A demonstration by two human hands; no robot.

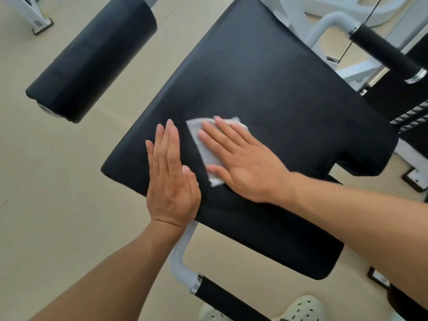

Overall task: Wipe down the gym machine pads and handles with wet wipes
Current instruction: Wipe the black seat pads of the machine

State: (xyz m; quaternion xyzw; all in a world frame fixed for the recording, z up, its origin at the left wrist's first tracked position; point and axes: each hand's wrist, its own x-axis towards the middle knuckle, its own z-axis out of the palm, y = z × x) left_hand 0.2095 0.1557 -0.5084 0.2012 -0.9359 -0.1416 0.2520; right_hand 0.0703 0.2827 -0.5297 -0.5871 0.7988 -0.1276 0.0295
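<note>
Pressing a white wet wipe (203, 144) flat on the black padded seat (266, 93).
Right hand (243, 163) fingers lay straight on it; left hand (171, 181) fingers together, flat at centre frame.

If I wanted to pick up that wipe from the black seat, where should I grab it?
Probably the wet wipe's free corner nearest the left hand. The wipe lies flat on the seat pad, and the right hand presses flat on most of it, so only the edge pokes out. Come from above on that side, pinch the corner with thumb and finger, and peel it up.
</note>
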